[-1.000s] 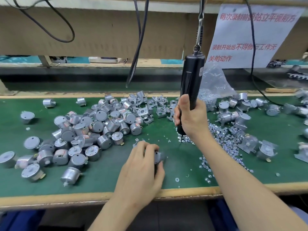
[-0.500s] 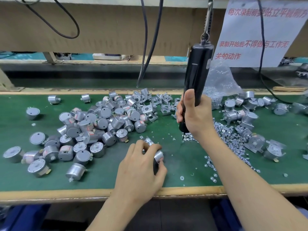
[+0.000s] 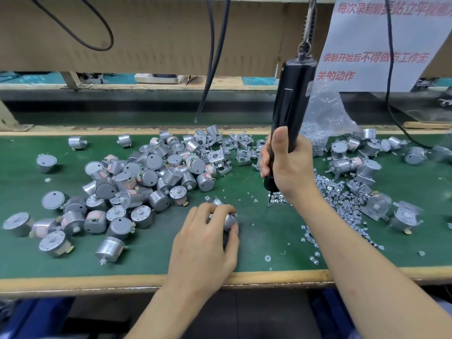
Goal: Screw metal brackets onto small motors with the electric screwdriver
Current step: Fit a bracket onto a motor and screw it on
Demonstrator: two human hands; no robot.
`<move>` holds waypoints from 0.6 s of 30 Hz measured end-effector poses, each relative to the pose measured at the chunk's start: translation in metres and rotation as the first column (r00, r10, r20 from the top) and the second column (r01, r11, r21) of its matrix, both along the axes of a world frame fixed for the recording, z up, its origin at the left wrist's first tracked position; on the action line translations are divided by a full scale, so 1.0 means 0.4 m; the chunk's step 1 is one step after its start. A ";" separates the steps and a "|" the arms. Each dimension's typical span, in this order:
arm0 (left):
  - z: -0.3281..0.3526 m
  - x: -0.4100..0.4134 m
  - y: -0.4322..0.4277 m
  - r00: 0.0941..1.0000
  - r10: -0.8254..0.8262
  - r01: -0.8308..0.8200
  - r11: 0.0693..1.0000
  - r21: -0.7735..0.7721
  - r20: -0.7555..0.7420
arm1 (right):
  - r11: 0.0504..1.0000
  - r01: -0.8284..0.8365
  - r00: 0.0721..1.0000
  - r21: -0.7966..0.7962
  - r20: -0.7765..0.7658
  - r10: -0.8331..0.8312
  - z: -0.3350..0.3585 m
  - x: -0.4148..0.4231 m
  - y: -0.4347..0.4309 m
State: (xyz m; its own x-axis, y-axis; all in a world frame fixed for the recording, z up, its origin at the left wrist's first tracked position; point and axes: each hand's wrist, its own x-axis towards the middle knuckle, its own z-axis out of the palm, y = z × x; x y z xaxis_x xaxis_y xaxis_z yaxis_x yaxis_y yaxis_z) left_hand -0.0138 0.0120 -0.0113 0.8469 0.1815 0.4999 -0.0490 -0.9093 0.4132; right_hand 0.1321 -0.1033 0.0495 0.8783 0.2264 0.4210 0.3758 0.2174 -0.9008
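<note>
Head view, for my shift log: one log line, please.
left hand: grips small silver motor | right hand: holds black cylindrical electric screwdriver | bit: at silver screw pile

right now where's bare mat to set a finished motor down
Mostly bare mat lies between the left hand and the screws, and front-left between the motor pile and the wooden edge. Crowded: motor pile, brackets, screws.

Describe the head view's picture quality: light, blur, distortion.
Head view: light is soft and even, with short faint shadows under the motor pile; the screws glint; the motor in the left hand and the bracketed motors far right are smeared; the electric screwdriver in the right hand looks fairly sharp; the table edge curves slightly.
</note>
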 end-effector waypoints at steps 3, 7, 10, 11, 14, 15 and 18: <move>-0.002 0.002 0.003 1.000 0.007 -0.007 1.000 -0.006 0.001 | 1.000 0.000 1.000 -0.001 0.007 0.000 0.000 -0.001 -0.001; -0.003 0.004 0.005 1.000 0.018 -0.018 1.000 -0.023 0.006 | 1.000 0.002 1.000 0.000 0.007 -0.002 0.002 -0.005 -0.003; -0.002 0.004 0.005 0.999 0.035 -0.035 0.998 -0.043 0.003 | 1.000 0.004 1.000 0.004 0.008 -0.004 0.008 -0.009 -0.004; -0.003 0.004 0.005 0.999 0.038 -0.038 0.998 -0.049 0.002 | 1.000 0.003 1.000 0.004 0.010 -0.003 0.010 -0.010 -0.004; -0.005 0.005 0.007 0.999 0.040 -0.040 0.997 -0.071 0.000 | 1.000 0.000 1.000 0.008 0.021 0.000 0.015 -0.013 -0.002; -0.006 0.005 0.007 0.999 0.040 -0.041 0.996 -0.082 -0.003 | 1.000 0.000 1.000 0.007 0.022 0.000 0.015 -0.013 -0.001; -0.009 0.007 0.008 0.999 0.039 -0.041 0.993 -0.112 -0.023 | 1.000 -0.006 1.000 0.005 0.017 0.006 0.012 -0.012 -0.001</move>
